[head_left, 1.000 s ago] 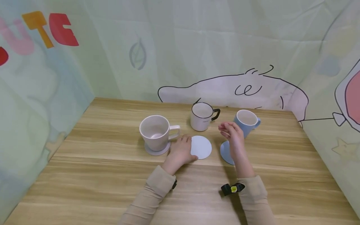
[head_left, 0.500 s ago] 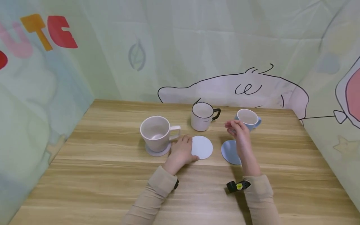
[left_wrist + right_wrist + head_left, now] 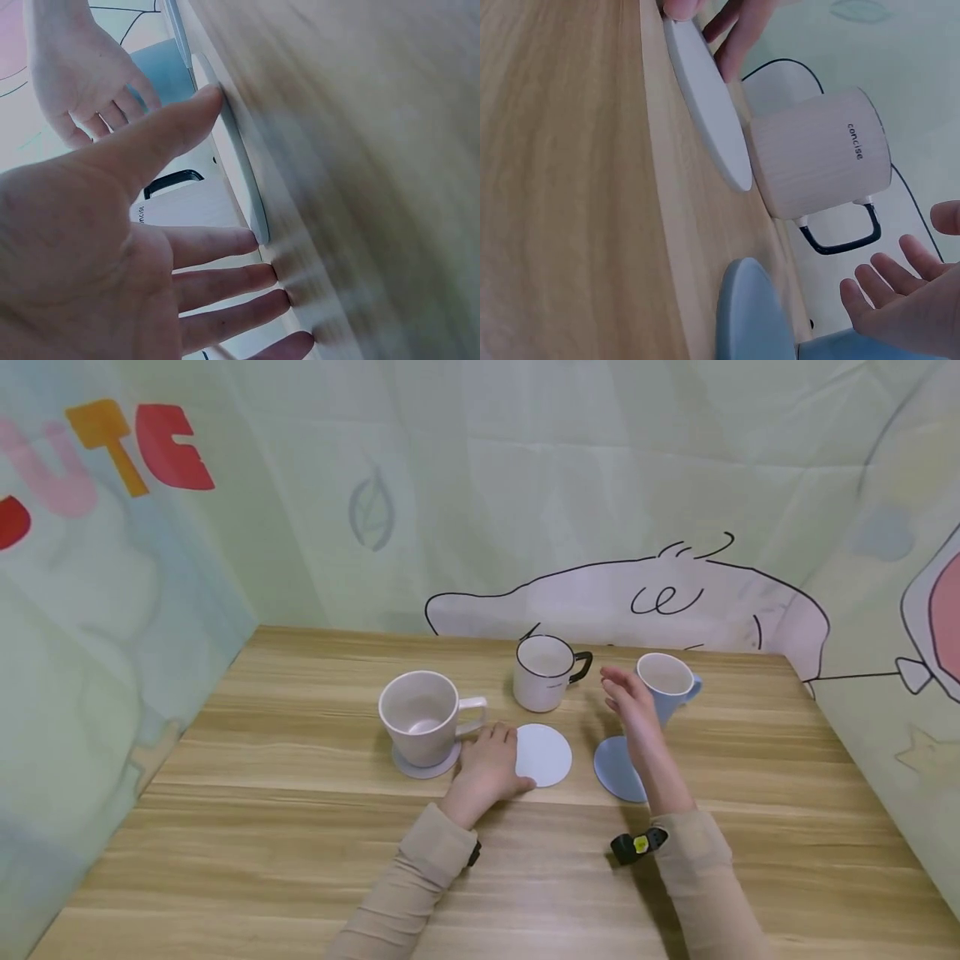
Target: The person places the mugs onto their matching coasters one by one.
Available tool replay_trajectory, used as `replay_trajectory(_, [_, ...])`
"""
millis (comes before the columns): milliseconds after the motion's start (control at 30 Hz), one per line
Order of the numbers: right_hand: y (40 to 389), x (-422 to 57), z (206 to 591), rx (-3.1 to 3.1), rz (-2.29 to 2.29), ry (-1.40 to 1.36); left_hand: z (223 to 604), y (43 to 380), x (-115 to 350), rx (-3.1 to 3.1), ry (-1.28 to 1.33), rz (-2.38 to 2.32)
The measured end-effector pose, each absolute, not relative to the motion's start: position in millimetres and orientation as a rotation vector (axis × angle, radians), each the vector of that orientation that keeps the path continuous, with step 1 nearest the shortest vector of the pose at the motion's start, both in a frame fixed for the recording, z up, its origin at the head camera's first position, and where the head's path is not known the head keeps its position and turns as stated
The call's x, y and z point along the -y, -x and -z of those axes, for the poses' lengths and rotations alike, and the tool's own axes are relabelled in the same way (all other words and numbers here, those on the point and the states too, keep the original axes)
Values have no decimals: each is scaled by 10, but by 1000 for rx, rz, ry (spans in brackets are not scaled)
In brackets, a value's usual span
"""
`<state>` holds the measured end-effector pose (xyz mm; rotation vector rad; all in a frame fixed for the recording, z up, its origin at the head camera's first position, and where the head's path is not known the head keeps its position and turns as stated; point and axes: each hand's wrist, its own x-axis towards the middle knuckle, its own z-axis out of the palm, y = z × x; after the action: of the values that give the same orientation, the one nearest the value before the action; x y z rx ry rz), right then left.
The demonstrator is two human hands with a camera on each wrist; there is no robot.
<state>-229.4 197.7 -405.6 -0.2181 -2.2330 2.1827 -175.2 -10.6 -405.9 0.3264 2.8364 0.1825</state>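
One hand has shifted: the right hand, holding nothing, fingers loosely bent, covers less of the round blue coaster, so nothing seems carried now. The left hand, fingers straight, touches the round white coaster. Three mugs, three coasters: light-blue mug behind blue, black-rimmed white mug behind white, pale grey mug on the round grey coaster.

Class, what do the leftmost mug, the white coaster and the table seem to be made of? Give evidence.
Leftmost mug: probably glazed ceramic; a highlight shines inside.
White coaster: matte, perhaps stone or ceramic; thick, smooth edge.
Table: wood or wood-look laminate, faint sheen, streaky grain.
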Motion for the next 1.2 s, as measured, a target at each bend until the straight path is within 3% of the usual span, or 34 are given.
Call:
replay_trajectory(867, [2705, -1841, 3939, 2435, -2058, 94, 4022, 1714, 117, -2841, -321, -156])
replay_trajectory(1200, [2856, -1781, 3918, 2481, -2062, 191, 4044, 1727, 113, -2836, -329, -134])
